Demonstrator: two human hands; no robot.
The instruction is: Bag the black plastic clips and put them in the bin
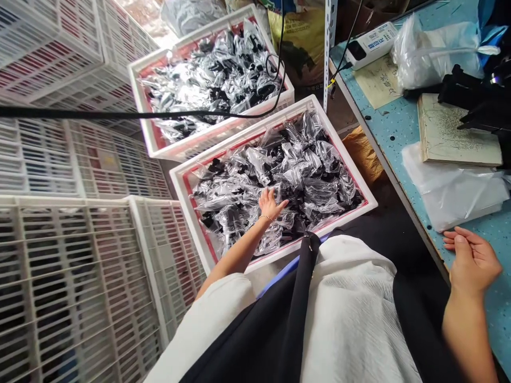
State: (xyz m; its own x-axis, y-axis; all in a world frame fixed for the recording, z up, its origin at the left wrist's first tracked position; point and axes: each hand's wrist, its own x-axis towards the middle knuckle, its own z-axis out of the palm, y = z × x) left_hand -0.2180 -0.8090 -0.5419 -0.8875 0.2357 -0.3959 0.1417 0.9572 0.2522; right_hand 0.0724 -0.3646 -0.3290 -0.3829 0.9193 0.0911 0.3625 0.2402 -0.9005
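Observation:
My left hand reaches over the nearer white crate, fingers spread and thumb out. It holds nothing and lies over the heap of black parts in clear plastic bags, at least close to touching them. To the right, my right hand rests at the edge of the blue speckled table, its fingers loosely bent and nothing visible in them. Its fingertips are beside the lower corner of a stack of flat clear plastic bags; whether they touch cannot be made out.
A second white crate of bagged parts stands behind. Stacked slatted crates line the left. A black cable hangs across the view. Black parts, a wooden board and a white power strip lie on the table.

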